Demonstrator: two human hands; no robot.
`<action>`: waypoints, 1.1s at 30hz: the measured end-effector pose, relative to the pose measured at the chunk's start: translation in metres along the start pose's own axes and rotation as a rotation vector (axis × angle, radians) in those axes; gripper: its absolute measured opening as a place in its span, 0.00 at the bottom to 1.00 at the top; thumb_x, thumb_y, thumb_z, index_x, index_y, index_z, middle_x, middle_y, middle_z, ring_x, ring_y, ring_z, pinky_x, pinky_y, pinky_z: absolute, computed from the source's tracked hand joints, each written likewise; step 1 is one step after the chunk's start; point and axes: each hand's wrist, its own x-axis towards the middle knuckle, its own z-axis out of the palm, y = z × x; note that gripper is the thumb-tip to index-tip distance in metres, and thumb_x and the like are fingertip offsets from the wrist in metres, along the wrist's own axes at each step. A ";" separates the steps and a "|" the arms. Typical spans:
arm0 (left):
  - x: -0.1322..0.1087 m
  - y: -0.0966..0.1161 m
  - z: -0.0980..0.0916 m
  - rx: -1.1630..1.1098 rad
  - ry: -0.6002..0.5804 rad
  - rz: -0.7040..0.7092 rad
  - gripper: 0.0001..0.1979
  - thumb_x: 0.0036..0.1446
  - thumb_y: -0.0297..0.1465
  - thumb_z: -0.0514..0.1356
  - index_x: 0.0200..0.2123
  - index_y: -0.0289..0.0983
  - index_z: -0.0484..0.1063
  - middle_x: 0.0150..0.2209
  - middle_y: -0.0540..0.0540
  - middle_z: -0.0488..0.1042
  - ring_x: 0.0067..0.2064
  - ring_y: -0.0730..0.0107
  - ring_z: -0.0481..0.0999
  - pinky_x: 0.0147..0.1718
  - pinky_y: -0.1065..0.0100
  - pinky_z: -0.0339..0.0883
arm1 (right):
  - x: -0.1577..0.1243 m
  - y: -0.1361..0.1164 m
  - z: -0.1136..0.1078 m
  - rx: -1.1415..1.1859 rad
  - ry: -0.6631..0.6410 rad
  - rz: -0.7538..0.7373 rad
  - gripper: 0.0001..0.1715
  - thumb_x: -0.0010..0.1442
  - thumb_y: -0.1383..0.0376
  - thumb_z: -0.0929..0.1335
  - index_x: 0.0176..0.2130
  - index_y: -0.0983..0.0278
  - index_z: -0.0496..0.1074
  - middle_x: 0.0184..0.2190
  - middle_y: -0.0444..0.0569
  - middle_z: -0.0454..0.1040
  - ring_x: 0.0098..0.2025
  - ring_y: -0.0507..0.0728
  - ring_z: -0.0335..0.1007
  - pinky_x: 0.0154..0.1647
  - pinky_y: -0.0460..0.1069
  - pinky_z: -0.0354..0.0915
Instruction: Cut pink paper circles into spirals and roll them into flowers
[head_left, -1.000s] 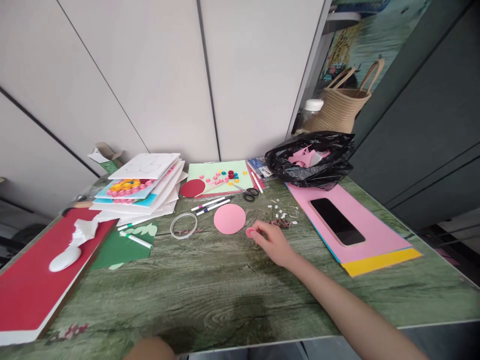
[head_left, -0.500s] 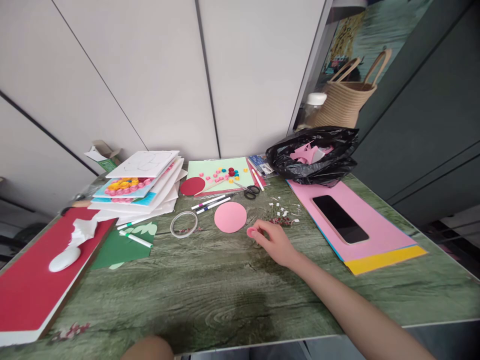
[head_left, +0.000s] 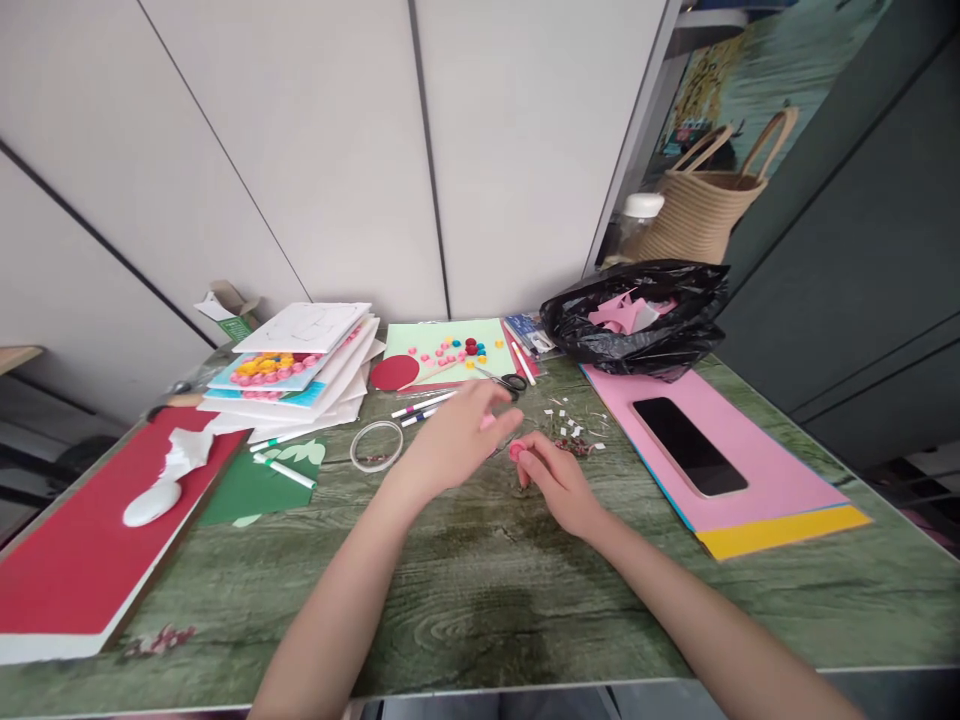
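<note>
My right hand (head_left: 559,482) pinches a small pink paper roll (head_left: 516,450) between thumb and fingertips, just above the table. My left hand (head_left: 461,430) hovers beside it on the left, fingers stretched out and apart. Under that hand lies a pink paper circle, mostly hidden; a bit of pink shows between the fingers. Behind the hands, several small pink, yellow, blue and red paper rolls (head_left: 450,352) sit on a pale green sheet (head_left: 405,338). Black-handled scissors (head_left: 513,383) and a dark red paper circle (head_left: 395,373) lie close by.
Clear tape (head_left: 376,425) and several markers (head_left: 424,404) lie left of my hands. White paper scraps (head_left: 576,432) are to the right. A phone (head_left: 690,447) rests on pink paper (head_left: 780,480). A black plastic bag (head_left: 570,325) and stacked boards (head_left: 304,325) stand farther back.
My left hand has come in from the lower edge and now covers most of the pink circle. The right hand still pinches the pink roll. The view has shifted slightly.
</note>
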 end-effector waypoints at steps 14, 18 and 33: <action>0.015 -0.008 0.002 -0.039 -0.343 0.135 0.14 0.58 0.40 0.47 0.29 0.37 0.63 0.30 0.52 0.66 0.31 0.73 0.64 0.29 0.72 0.55 | 0.003 0.002 -0.005 -0.016 0.011 -0.015 0.15 0.64 0.59 0.57 0.30 0.62 0.62 0.22 0.41 0.64 0.26 0.51 0.60 0.31 0.46 0.55; 0.018 -0.011 0.004 -0.052 -0.353 0.122 0.12 0.56 0.38 0.50 0.26 0.37 0.65 0.28 0.52 0.66 0.31 0.73 0.64 0.29 0.72 0.54 | 0.003 0.003 -0.006 0.005 -0.031 -0.030 0.15 0.62 0.58 0.59 0.27 0.62 0.62 0.22 0.41 0.64 0.27 0.52 0.60 0.32 0.46 0.55; 0.027 -0.021 0.019 -0.351 -0.304 0.107 0.09 0.53 0.37 0.54 0.31 0.36 0.66 0.27 0.52 0.67 0.30 0.74 0.65 0.28 0.73 0.57 | 0.008 0.009 -0.011 0.067 0.062 0.001 0.15 0.60 0.59 0.62 0.25 0.63 0.64 0.21 0.41 0.62 0.26 0.51 0.58 0.28 0.46 0.54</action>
